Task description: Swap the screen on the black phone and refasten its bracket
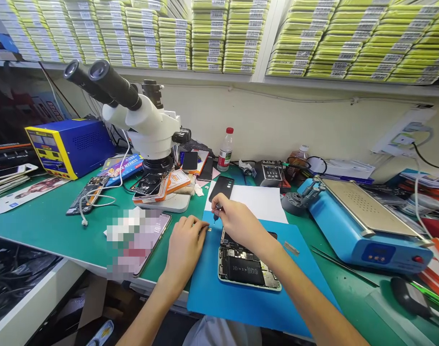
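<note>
My right hand (237, 218) grips a small precision screwdriver (215, 216), its tip pointing down at the blue mat (208, 283). My left hand (188, 236) rests at the mat's left edge, fingers drawn together; what they pinch, if anything, is too small to make out. Right by those fingertips shows a tiny pale-gold piece (209, 229). Below my right hand lies an opened phone (246, 270), its black battery and inner boards exposed. A dark panel at its upper edge is partly covered by my right hand and forearm.
A white sheet (260, 199) and a dark phone (222, 186) lie behind the mat. The microscope (147, 125) stands at left, near a lit phone (154, 240). At right are tweezers (344, 266), a small clamp (302, 199) and a blue heating plate machine (363, 240).
</note>
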Action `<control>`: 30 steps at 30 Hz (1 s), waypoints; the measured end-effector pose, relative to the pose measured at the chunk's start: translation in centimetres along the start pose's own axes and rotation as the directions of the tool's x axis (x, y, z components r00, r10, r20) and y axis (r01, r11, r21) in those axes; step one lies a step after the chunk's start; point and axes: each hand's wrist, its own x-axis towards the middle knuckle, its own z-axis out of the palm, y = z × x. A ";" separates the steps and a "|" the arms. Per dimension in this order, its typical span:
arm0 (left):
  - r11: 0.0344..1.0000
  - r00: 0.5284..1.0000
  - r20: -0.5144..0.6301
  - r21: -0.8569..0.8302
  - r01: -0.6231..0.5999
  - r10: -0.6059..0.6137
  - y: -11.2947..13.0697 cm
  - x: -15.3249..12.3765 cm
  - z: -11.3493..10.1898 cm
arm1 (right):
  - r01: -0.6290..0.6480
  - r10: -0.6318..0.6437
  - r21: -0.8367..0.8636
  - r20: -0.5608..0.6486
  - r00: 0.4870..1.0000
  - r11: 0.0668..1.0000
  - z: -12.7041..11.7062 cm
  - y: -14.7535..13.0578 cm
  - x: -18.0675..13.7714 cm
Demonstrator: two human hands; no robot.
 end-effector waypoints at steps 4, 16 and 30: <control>0.998 1.000 -0.001 -0.053 0.021 -0.022 0.1 -0.2 0.1 | -0.003 0.004 0.020 -0.012 1.000 1.000 0.3 0.3 0.4; 0.831 0.994 0.045 -0.545 0.111 -0.103 2.3 -0.9 -2.5 | 0.127 0.236 0.644 -0.446 0.863 0.754 -2.1 -1.5 -5.6; 0.156 0.892 0.450 -0.878 0.452 -0.048 9.9 -2.8 1.3 | 0.138 0.617 0.867 -0.444 0.649 0.478 1.2 1.7 -14.6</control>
